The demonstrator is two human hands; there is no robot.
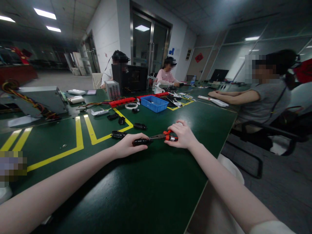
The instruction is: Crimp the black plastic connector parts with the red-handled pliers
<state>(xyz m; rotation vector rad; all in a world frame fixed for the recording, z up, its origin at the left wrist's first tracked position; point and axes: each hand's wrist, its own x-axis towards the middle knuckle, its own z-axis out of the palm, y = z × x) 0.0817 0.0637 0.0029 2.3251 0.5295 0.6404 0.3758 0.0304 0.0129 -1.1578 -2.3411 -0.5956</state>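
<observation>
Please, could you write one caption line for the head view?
Left hand holds a black part while right hand points red-handled pliers at it, over a green table.

1 pr pliers [161,136], 1 bin [156,106], 3 cowkrs [264,97].

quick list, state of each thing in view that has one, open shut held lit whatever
Left grip: closed on a black part
Right grip: closed on the pliers
Black part: held
Pliers: held, tips at the black part; bite unclear
Blue bin: upright, open-topped
Ceiling lights: lit
Glass door: looks shut
</observation>
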